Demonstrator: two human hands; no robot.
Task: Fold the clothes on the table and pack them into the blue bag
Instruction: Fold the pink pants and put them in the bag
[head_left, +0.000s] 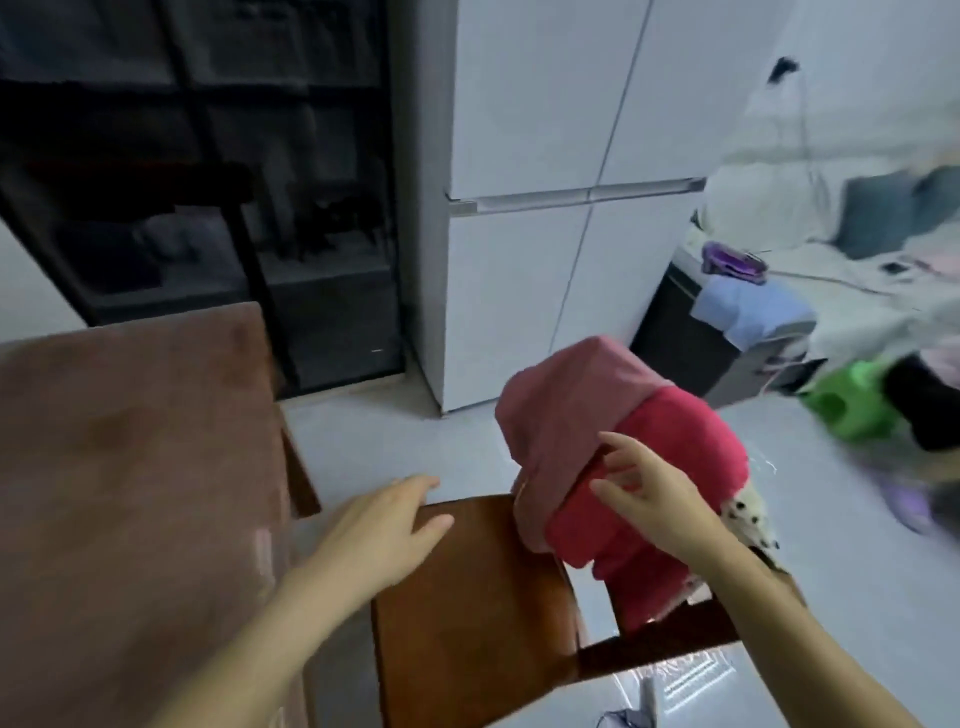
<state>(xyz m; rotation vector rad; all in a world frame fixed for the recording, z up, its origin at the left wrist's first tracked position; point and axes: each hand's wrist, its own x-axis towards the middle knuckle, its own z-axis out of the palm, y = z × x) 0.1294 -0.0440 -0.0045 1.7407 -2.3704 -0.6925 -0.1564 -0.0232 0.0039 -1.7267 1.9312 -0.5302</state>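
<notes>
Draped over the back of the wooden chair (467, 597), the red clothes (649, 467) could slide off (no blue bag visible), since the right hand (654, 499) touches them open-fingered and the left hand (384, 525) hovers empty.
</notes>
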